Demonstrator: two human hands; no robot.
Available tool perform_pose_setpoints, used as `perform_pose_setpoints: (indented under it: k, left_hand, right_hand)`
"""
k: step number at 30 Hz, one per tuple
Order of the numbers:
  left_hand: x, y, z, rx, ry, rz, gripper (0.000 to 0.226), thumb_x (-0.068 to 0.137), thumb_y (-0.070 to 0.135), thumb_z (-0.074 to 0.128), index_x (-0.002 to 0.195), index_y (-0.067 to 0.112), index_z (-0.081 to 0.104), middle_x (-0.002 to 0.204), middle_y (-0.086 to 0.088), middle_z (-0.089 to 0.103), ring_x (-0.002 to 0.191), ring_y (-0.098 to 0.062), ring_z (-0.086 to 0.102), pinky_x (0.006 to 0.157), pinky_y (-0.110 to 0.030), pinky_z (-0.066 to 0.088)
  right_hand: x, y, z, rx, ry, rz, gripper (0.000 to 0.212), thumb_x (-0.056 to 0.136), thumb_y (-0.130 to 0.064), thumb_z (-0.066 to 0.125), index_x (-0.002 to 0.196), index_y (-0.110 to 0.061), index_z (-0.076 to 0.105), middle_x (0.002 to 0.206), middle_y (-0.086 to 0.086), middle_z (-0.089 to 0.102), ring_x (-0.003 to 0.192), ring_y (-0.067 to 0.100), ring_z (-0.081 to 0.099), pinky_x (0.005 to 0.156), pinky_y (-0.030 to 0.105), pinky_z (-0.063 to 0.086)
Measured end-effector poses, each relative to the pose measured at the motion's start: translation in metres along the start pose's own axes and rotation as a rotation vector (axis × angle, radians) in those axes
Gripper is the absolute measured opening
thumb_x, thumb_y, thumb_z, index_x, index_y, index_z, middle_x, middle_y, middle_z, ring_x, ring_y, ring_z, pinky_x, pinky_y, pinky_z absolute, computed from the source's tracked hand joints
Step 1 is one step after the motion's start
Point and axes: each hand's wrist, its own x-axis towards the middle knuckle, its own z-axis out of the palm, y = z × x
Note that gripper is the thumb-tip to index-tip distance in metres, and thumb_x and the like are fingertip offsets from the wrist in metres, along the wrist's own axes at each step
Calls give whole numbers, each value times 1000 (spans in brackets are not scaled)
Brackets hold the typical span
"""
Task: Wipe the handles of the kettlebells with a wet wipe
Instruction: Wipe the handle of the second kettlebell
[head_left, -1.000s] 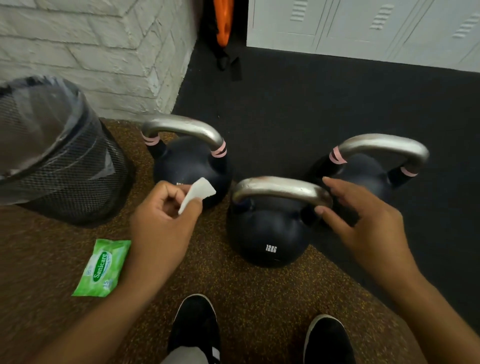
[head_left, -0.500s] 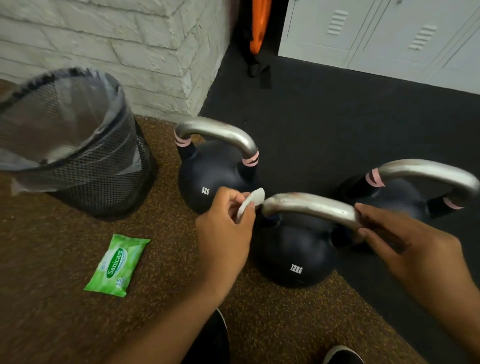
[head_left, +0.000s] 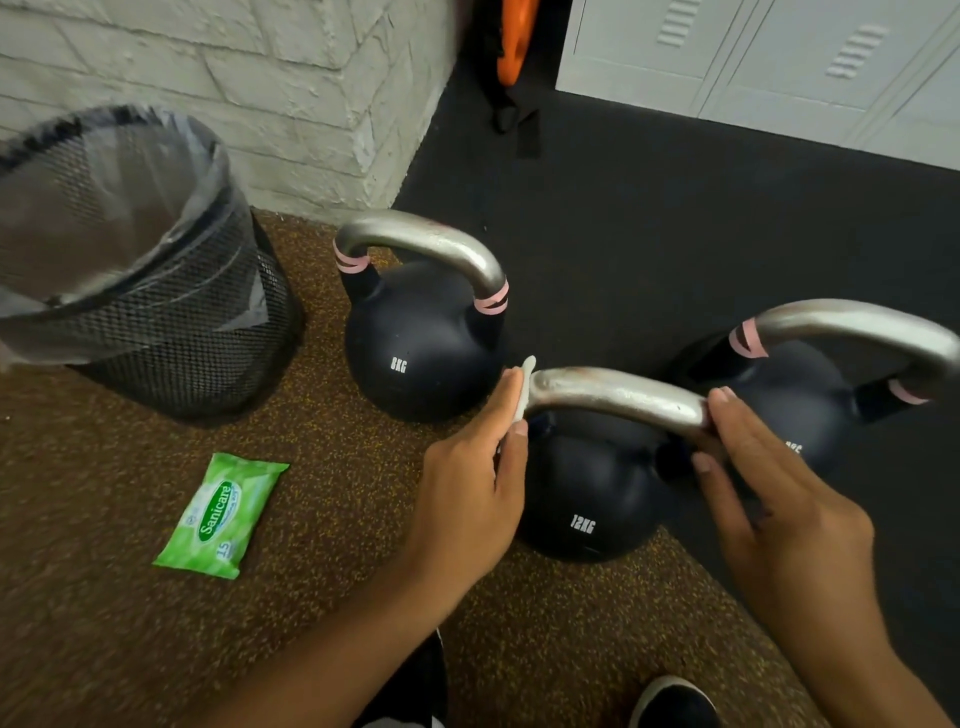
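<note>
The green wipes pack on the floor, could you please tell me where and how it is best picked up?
The green wipes pack lies flat on the brown floor, apart from the mesh bin. It is thin and soft, so I would come from above and pinch its two long edges near the middle. No hands are free yet.

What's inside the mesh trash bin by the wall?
The mesh trash bin holds a clear plastic liner folded over its rim. No trash shows in the visible part; the bottom is hidden behind the near wall and the liner's glare.
</note>
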Motion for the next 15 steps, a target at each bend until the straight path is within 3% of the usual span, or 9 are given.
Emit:
perform_pose_setpoints:
  k: [4,8,10,12,15]
  left_hand:
    - [2,1,3,1,2,2,50,106,20,48,154,22,36,127,-14,70,114,-19,63,99,-25,45]
    - [-6,5,2,5,14,53,53,105,23,46,155,30,28,142,-6,62,125,-13,61,105,-22,45]
    - [-10,7,3,8,19,55,52,104,29,41,154,31,26,140,-7,63,121,-14,63,105,-18,44]
    - [-11,6,5,4,21,20,52,104,28,42,154,27,29,128,-11,70,112,-11,66,94,-12,45]
    - [-4,1,6,23,15,-29,50,105,20,47,154,24,36,105,-5,74,93,11,63,69,-1,45]
  right_hand:
    - [-1,-3,1,19,6,9,47,96,-16,67,141,-9,57,143,5,58,132,13,55,113,3,26]
    - [-1,-3,1,20,4,28,48,94,-14,68,141,-9,57,143,4,59,130,17,57,113,3,26]
    - [-1,-4,2,22,8,32,45,99,-18,66,142,-11,56,143,3,58,131,14,56,113,3,25]
    - [0,-4,1,29,6,42,46,97,-20,64,142,-12,57,143,2,59,130,13,56,112,2,25]
    - [-1,-5,2,28,10,53,47,95,-16,67,141,-11,58,142,3,59,129,16,58,111,2,27]
